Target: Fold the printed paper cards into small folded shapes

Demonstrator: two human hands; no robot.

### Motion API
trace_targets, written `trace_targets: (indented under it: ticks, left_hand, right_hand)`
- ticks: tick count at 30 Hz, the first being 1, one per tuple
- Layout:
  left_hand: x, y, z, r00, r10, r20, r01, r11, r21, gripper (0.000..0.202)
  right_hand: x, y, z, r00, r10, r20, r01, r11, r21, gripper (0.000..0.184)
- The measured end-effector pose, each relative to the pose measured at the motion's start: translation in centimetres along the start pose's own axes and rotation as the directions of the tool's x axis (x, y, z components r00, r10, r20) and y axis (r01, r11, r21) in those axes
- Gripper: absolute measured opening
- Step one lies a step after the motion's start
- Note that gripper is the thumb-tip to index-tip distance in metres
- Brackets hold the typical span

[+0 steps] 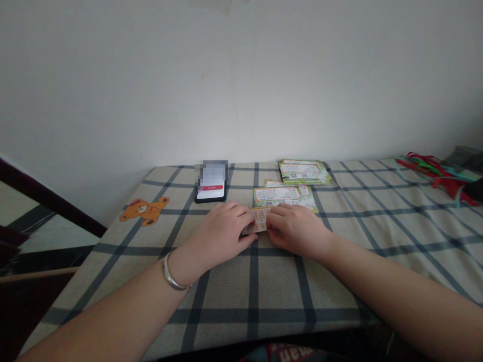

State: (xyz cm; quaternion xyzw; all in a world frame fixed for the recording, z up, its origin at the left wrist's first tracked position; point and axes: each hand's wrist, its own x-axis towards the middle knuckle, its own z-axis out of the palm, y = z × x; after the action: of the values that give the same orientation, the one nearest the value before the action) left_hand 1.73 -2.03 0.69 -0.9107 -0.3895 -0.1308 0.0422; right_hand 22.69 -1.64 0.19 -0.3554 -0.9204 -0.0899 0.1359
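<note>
Head camera: nearest, a silver bracelet (175,274) circles the left wrist, and the checked tablecloth (222,294) spreads beneath both forearms. Ahead of it, the left hand (228,226) is closed on the left end of an orange-printed card (260,219), thumb below and fingers above, while the right hand (296,229) is curled tight around the card's right end. That card is the piece in work; it is in the grip of both hands, so I judge this round to be under way and not finished (whether it is being folded or merely straightened, I cannot tell). Left of the card lies a bear figure (145,210). Just beyond the card are overlapping green-edged cards (285,193); beyond it to the left is a phone (211,188) with a lit screen. Farther beyond the card, slightly right, sits a green-edged stack (304,172), fairly squared up. Which of these two groups is done and which is left, nothing shows. Well right of the card lie tangled ribbons (433,173).
</note>
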Motion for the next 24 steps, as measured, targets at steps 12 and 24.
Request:
trace_targets:
  ticks: [12, 24]
  left_hand:
    - [0.3, 0.3, 0.7, 0.994, -0.034, -0.105, 0.028, 0.998, -0.049, 0.014]
    - [0.3, 1.1, 0.6, 0.972, -0.031, -0.234, 0.011, 0.996, -0.087, 0.007]
  right_hand:
    - [0.4, -0.1, 0.1, 0.980, 0.167, -0.110, -0.144, 0.970, 0.197, 0.009]
    - [0.7, -0.3, 0.2, 0.974, 0.125, -0.190, -0.069, 0.959, 0.275, 0.008]
